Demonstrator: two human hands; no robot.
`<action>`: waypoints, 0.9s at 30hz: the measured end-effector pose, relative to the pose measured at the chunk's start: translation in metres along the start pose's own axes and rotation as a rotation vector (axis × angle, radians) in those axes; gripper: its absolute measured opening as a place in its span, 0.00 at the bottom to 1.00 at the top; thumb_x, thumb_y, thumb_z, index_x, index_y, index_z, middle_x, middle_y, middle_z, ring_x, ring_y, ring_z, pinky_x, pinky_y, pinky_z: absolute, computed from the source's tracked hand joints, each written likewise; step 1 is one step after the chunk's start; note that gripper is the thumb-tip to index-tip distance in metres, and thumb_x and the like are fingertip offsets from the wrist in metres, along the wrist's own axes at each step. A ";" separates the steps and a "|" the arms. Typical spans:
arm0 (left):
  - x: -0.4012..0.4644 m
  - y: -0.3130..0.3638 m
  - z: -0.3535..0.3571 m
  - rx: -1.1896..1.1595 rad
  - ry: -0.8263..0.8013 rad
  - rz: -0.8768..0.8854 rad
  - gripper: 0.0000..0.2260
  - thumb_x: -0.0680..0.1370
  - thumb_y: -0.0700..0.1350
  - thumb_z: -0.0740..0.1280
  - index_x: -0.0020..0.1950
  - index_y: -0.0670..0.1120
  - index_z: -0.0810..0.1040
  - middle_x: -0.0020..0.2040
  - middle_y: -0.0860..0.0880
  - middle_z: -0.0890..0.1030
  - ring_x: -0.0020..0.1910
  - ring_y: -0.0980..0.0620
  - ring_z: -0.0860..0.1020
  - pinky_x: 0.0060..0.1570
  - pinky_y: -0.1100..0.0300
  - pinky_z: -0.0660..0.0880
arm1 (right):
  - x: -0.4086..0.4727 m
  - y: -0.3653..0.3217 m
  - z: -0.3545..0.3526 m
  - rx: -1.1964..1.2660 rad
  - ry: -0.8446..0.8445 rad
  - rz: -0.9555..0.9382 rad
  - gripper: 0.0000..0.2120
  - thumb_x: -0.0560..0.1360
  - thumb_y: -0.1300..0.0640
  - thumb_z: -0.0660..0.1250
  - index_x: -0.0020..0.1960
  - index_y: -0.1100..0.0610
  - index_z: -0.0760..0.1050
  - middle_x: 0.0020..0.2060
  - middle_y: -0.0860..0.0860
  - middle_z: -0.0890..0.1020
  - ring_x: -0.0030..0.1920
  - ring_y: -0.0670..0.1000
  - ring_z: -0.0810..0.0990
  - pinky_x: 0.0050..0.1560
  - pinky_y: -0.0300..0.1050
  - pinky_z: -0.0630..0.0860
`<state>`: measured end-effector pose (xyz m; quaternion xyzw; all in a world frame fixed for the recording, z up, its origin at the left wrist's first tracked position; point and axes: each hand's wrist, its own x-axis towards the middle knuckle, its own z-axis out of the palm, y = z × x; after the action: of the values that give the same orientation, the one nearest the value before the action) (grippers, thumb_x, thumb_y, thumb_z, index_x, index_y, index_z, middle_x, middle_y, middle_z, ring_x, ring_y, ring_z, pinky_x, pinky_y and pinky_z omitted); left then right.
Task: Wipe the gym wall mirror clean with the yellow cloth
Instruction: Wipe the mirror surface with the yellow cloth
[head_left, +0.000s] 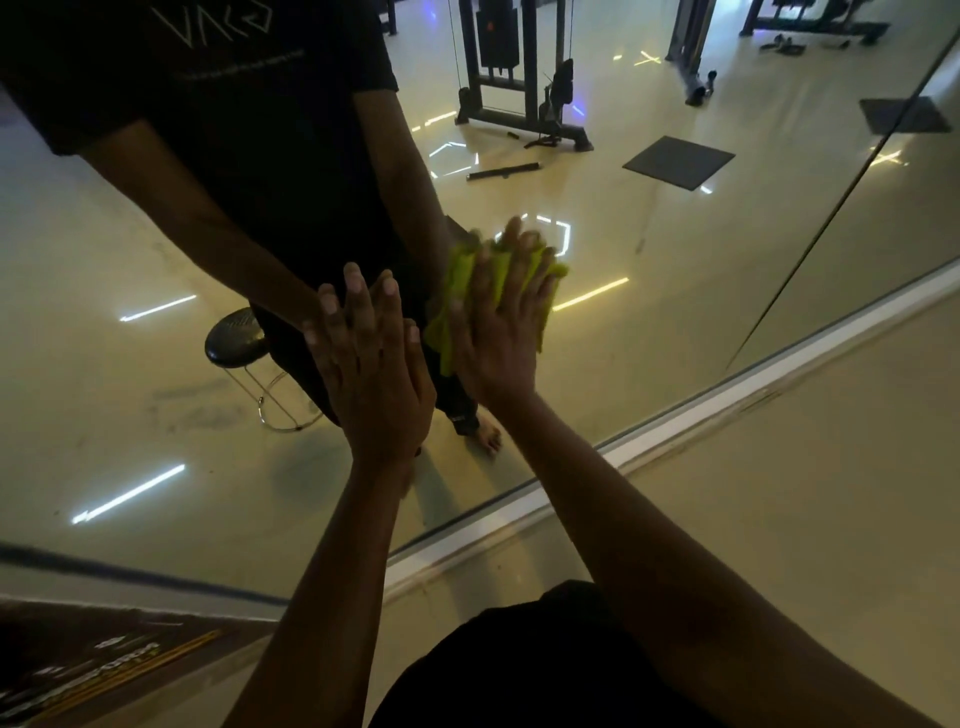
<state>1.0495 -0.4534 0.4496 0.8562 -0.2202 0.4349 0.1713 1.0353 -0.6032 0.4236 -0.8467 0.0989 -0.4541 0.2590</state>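
Against the mirror (727, 291), both hands are up with fingers straight and flat on the glass. Right hand (506, 322) presses the yellow cloth (457, 291) to the mirror surface, fingers extended and slightly spread over it, not curled round it; cloth sticks out on the left and right of the palm, bunched, a bit motion-blurred at the fingertips. Left hand (371, 364) lies just beside the right one, lower and to the left, palm on bare glass, fingers straight and close together, holding nothing. Both forearms reach in from the bottom of frame, bare. Cloth sits roughly at centre of view, on the lower part of the mirror, above the pale mirror base strip (675, 431) that runs diagonally where glass meets floor. Reflection shows the person's dark shirt and arms meeting the real hands, a bare foot (485, 439), and a round black stool (236, 340) with chrome legs to the left. Further back in the reflection: a cable machine (511, 67), a dark bar (504, 171) lying on the floor, a dark square mat (678, 162), streaks of ceiling lights on the glossy floor. Faint smudges on the glass at lower left, near the stool. Dark vertical seam (841, 197) splits mirror panels on the right. Dark printed floor mat (93, 665) in the bottom left corner, text unreadable.
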 end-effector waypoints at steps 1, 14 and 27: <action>0.000 -0.001 -0.001 -0.002 -0.012 0.004 0.26 0.89 0.48 0.64 0.86 0.43 0.64 0.86 0.38 0.62 0.85 0.34 0.59 0.85 0.36 0.53 | -0.014 0.008 0.000 -0.047 -0.078 -0.108 0.33 0.90 0.42 0.54 0.89 0.51 0.45 0.87 0.57 0.34 0.87 0.72 0.39 0.85 0.72 0.35; 0.001 -0.013 -0.027 0.003 -0.134 0.003 0.26 0.90 0.49 0.58 0.88 0.45 0.58 0.88 0.40 0.57 0.87 0.35 0.54 0.82 0.31 0.55 | -0.008 0.009 -0.021 -0.207 -0.275 -0.298 0.35 0.90 0.42 0.56 0.89 0.45 0.42 0.87 0.55 0.30 0.88 0.69 0.37 0.84 0.69 0.29; 0.003 -0.070 -0.064 0.063 -0.108 -0.003 0.28 0.90 0.51 0.60 0.89 0.47 0.57 0.89 0.41 0.55 0.88 0.37 0.52 0.85 0.35 0.47 | -0.013 -0.047 -0.005 -0.134 -0.172 -0.169 0.35 0.89 0.46 0.64 0.89 0.51 0.50 0.89 0.62 0.43 0.87 0.65 0.30 0.86 0.67 0.31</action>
<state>1.0452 -0.3637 0.4807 0.8836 -0.2141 0.3946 0.1329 1.0205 -0.5597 0.4410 -0.9032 0.0349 -0.3926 0.1703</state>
